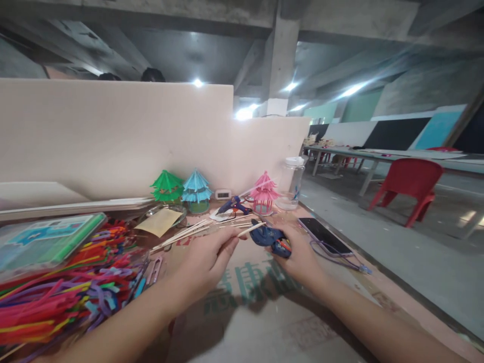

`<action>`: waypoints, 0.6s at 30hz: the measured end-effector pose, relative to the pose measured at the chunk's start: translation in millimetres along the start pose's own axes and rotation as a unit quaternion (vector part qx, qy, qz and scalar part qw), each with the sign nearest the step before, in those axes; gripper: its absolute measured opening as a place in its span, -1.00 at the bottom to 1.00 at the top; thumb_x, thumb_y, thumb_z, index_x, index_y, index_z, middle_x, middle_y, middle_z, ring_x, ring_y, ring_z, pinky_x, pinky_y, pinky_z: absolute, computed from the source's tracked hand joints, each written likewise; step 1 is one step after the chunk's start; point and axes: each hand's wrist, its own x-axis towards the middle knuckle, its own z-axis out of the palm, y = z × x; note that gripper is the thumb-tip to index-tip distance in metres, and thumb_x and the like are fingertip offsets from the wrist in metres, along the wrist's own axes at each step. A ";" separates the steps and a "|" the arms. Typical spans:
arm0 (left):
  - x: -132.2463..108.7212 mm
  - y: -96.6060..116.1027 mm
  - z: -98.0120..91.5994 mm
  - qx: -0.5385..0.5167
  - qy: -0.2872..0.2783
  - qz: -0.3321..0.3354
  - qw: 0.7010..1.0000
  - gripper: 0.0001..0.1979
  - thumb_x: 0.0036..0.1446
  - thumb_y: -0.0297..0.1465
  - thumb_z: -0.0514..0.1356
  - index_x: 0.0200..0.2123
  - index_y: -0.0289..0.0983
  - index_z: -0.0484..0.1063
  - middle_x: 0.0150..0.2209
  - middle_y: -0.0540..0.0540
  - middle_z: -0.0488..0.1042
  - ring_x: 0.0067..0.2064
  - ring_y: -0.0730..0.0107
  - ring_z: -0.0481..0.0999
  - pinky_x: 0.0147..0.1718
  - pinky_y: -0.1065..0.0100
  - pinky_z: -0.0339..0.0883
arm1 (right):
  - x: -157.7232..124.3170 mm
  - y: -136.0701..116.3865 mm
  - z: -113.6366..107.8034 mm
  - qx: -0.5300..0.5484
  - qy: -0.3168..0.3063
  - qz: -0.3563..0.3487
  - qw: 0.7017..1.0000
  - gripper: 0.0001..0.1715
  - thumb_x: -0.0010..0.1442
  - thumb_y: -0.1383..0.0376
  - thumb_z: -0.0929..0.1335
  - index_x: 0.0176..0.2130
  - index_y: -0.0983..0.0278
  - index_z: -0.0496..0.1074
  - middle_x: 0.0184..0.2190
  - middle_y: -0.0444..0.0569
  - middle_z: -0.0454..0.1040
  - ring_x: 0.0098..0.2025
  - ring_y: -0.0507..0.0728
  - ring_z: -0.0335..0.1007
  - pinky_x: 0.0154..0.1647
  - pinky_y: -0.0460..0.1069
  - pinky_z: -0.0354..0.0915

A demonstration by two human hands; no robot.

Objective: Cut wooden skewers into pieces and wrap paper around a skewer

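Observation:
In my left hand (215,257), the thumb and fingers pinch a thin wooden stick (251,228). The stick points right, and its far end lies at the jaws of a pair of dark blue hand cutters (266,236). My right hand (298,257) is wrapped round the cutters' handles, which show a little orange; the exact kind of cutter is hard to make out. More wooden sticks (185,234) lie on the cardboard-covered table (242,322) beyond my left hand. A dark blue glue gun (234,204) rests behind them on a small white piece.
Small tiered-roof models in green (166,187), blue (196,189) and pink (265,189) stand along the back. Colourful pipe cleaners (56,307) and a plastic case (49,242) fill the left. A phone (325,236) with a cord and a clear jar (292,184) are right.

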 end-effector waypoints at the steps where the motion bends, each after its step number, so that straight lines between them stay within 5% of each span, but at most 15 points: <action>1: 0.1 0.4 0.2 -0.004 0.003 0.004 1.000 -0.71 0.29 -0.30 -0.10 -0.21 -0.22 0.40 -0.35 -0.05 0.49 -0.34 0.35 0.42 -0.34 0.39 0.25 | 0.0 0.4 -0.6 -0.002 0.002 -0.007 1.000 -0.68 0.03 0.28 0.31 -0.15 0.25 0.34 -0.20 0.10 0.50 -0.12 0.27 0.42 -0.11 0.14 0.32; 11: 1.6 1.7 -5.1 -0.005 -0.031 0.021 0.999 -0.72 0.29 -0.32 -0.10 -0.27 -0.23 0.39 -0.35 -0.05 0.47 -0.31 0.35 0.40 -0.31 0.40 0.25 | 1.3 0.3 -10.9 -0.030 0.030 -0.087 0.995 -0.56 -0.08 0.39 0.27 -0.12 0.25 0.28 -0.20 0.11 0.48 -0.14 0.27 0.42 -0.14 0.13 0.35; 18: 0.9 2.1 -8.5 0.042 -0.087 0.091 0.991 -0.77 0.23 -0.46 -0.06 -0.40 -0.23 0.34 -0.47 0.01 0.36 -0.44 0.43 0.30 -0.44 0.44 0.12 | 1.4 -1.9 -18.2 -0.081 0.060 -0.144 0.984 -0.55 -0.08 0.36 0.28 -0.11 0.24 0.31 -0.20 0.10 0.50 -0.13 0.26 0.43 -0.10 0.12 0.33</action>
